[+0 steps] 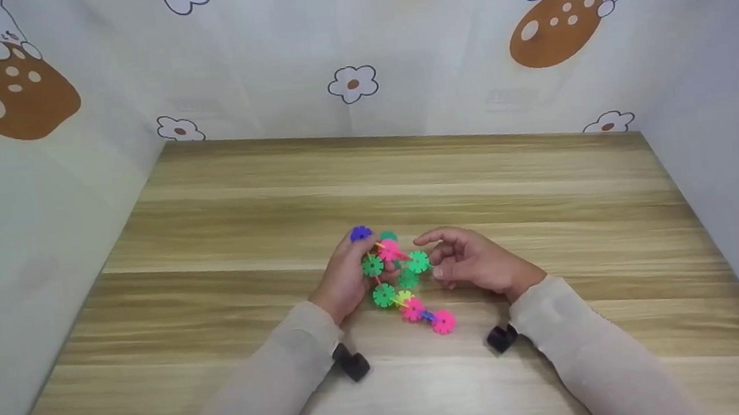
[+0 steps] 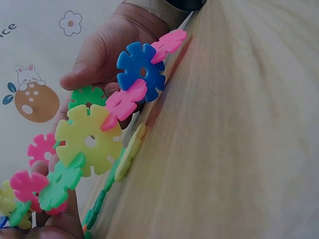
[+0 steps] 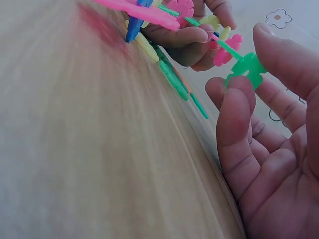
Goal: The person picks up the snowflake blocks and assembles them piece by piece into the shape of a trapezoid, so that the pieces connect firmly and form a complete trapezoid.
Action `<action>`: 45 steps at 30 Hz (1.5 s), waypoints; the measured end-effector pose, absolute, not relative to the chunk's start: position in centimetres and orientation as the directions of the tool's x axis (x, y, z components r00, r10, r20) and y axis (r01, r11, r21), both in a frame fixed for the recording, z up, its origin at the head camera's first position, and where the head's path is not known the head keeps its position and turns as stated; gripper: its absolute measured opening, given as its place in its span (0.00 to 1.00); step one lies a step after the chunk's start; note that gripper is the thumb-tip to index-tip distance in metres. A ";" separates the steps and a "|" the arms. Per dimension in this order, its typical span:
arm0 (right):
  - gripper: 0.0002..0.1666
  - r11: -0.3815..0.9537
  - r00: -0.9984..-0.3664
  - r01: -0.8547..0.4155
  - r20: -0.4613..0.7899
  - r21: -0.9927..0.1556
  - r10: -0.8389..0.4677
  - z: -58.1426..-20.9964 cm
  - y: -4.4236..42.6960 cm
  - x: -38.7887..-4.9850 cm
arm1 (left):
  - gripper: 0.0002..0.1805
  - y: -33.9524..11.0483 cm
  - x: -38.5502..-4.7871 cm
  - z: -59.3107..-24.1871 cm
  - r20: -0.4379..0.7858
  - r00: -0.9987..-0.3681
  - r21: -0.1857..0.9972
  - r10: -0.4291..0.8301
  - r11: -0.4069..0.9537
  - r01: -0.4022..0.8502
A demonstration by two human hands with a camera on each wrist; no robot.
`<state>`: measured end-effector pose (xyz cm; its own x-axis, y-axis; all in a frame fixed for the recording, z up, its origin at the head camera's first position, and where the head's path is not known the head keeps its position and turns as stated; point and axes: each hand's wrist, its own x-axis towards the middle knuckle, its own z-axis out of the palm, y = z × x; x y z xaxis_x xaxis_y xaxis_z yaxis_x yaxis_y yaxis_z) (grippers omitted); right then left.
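Note:
A chain of linked, notched plastic snowflake discs (image 1: 384, 295) in green, pink, yellow and blue hangs from my left hand (image 1: 344, 279). The left fingers and thumb grip its upper part, with a blue disc (image 1: 360, 233) at the top by the thumb. Its lower end finishes in a pink disc (image 1: 443, 322). My right hand (image 1: 483, 265) is just right of the chain, fingers loosely bent. In the right wrist view its fingertips lie at the edge of a green disc (image 3: 250, 69); whether they touch it is hard to tell.
The wood-grain tabletop (image 1: 240, 206) spreads around both hands. Pale walls with rabbit and flower prints (image 1: 353, 85) enclose it at the back and sides. Black devices (image 1: 352, 362) are strapped at both wrists. Some discs (image 2: 130, 152) appear edge-on near the table surface.

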<state>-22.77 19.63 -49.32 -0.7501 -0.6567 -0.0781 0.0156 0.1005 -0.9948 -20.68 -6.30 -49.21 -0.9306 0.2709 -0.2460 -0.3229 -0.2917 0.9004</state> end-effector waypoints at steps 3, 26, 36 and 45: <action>0.32 0.102 -0.734 0.002 -0.071 -0.995 -0.675 -49.3 19.7 -22.8 | 0.21 -6.4 -20.6 -49.2 -0.244 -0.929 0.904 0.278 -0.282 -0.321; 0.32 0.121 -0.671 -0.016 -0.079 -0.993 -0.738 -49.0 20.0 -22.8 | 0.22 -6.5 -20.6 -49.1 -0.261 -0.920 0.909 0.293 -0.246 -0.337; 0.31 0.114 -0.673 0.018 -0.096 -0.993 -0.733 -49.0 19.9 -22.8 | 0.23 -6.6 -20.6 -49.2 -0.258 -0.918 0.903 0.301 -0.261 -0.340; 0.27 0.107 -0.661 0.013 -0.089 -0.994 -0.745 -49.0 19.8 -22.6 | 0.19 -6.4 -20.6 -49.3 -0.232 -0.914 0.905 0.332 -0.270 -0.328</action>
